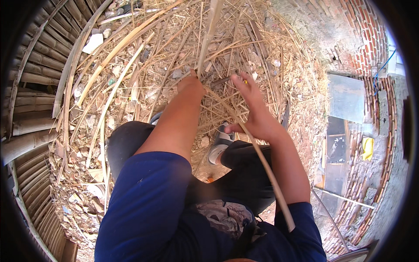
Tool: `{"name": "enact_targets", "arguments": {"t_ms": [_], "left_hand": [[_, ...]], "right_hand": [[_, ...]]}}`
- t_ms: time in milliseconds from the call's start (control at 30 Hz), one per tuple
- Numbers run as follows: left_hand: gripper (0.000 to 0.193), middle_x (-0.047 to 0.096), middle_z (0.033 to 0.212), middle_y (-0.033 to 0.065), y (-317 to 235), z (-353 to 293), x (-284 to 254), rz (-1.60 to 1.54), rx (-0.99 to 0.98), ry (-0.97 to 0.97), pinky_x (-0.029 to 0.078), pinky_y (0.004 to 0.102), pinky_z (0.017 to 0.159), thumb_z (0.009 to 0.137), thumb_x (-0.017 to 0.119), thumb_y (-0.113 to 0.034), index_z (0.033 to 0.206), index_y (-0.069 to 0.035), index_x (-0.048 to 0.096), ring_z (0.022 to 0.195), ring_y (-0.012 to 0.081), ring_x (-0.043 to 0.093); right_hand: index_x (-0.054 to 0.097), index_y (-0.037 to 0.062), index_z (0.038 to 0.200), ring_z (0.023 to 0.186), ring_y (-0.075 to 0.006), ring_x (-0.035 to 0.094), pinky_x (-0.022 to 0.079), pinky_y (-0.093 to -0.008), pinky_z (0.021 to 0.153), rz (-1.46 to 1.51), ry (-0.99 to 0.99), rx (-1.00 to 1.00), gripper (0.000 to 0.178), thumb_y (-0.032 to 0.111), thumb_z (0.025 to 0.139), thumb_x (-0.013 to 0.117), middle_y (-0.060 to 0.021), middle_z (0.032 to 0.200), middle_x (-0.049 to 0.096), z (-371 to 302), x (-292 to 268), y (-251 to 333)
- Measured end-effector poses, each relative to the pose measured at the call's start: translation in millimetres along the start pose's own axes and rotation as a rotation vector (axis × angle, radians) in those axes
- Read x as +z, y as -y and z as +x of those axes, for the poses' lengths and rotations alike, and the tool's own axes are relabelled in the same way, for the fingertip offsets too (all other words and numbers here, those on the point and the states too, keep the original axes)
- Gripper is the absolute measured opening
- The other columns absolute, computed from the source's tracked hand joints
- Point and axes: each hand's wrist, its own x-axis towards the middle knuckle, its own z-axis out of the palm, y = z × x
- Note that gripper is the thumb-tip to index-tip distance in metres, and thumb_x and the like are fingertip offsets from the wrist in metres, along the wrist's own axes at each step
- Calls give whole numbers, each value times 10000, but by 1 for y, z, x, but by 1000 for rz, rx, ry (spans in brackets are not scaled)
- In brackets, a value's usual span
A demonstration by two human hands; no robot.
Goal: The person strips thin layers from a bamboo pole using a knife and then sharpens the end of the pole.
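Note:
My left hand (190, 84) is closed around a long pale bamboo strip (208, 32) in front of me. Above that hand the strip rises toward the top of the view. A lower length (263, 161) slants from beside the left hand back to my right upper arm; whether both lengths are one piece, I cannot tell. Just right of this slanting length is my right hand (258, 114), its fingers apart and nothing visible in it. The thumb points toward the strip; whether it touches is unclear. A short dark stick-like piece (220, 81) shows between the hands.
Loose bamboo strips (118, 46), shavings and rubble cover the ground. A slatted bamboo structure (37, 65) stands on the left. To the right are a brick wall (371, 39), a grey panel (346, 98) and a yellow item (368, 148). My sandalled foot (218, 150) is below my hands.

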Motion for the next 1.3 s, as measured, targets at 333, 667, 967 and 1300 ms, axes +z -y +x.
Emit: {"name": "enact_targets", "arguments": {"t_ms": [333, 667, 967, 1300], "left_hand": [[1160, 635, 1327, 149, 1, 21, 12, 112, 155, 32, 561, 382, 936, 833, 718, -596, 1623, -108, 22, 1155, 288, 658], [694, 682, 1198, 187, 18, 29, 14, -101, 304, -80, 520, 438, 948, 1034, 416, -555, 1557, -105, 343, 1129, 303, 656], [575, 689, 1130, 204, 23, 34, -9, -157, 428, -382, 532, 448, 909, 937, 641, -544, 1247, -61, 665, 1084, 339, 668], [497, 654, 1107, 129, -60, -46, -87, -744, 891, -787, 523, 317, 859, 944, 725, -296, 1272, 29, 541, 992, 170, 626]], "right_hand": [[572, 15, 1154, 1212, -348, 605, 523, -477, 1004, 838, -428, 225, 494, 463, 1083, 377, -220, 1365, 546, -24, -1, -34], [522, 14, 1137, 1087, -347, 678, 564, -440, 951, 1049, -617, 244, 408, 379, 1108, 341, -227, 1261, 618, -13, -22, -56], [588, 37, 1141, 1016, -222, 699, 555, -356, 884, 931, -570, 298, 410, 352, 1107, 328, -117, 1170, 666, -22, -34, -89], [649, 20, 1071, 942, -271, 693, 507, -401, 875, 705, -571, 283, 402, 324, 1073, 384, -149, 978, 698, -19, -27, -102]]}}
